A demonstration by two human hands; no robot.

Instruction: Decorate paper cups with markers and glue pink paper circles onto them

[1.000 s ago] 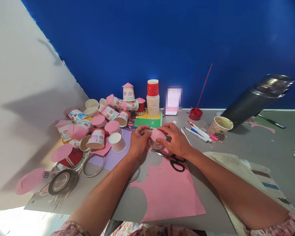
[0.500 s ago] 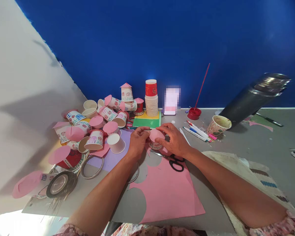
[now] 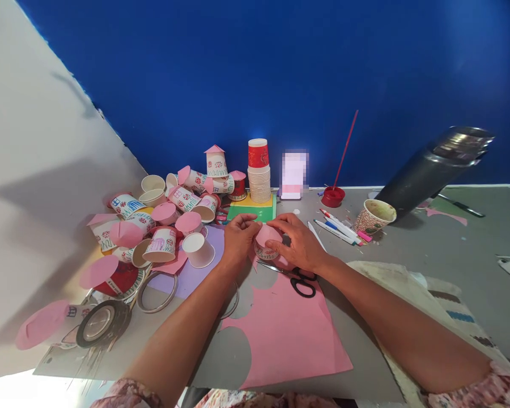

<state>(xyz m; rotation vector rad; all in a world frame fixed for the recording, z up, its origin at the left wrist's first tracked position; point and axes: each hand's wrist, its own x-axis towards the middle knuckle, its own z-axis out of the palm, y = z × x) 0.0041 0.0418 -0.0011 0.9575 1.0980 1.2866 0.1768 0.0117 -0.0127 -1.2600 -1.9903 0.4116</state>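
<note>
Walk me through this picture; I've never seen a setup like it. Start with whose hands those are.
There's no machine here: a person works with two bare hands, seen by a camera worn on their head, looking forward and down. The right hand holds a pink paper cone over a patterned paper cup. The left hand has its fingertips at the cone's left side; whether they pinch it is hard to tell. Nearer the person, scissors lie partly on a cut pink sheet. To the left is a pile of cups; farther right are pens and a dark bottle.
</note>
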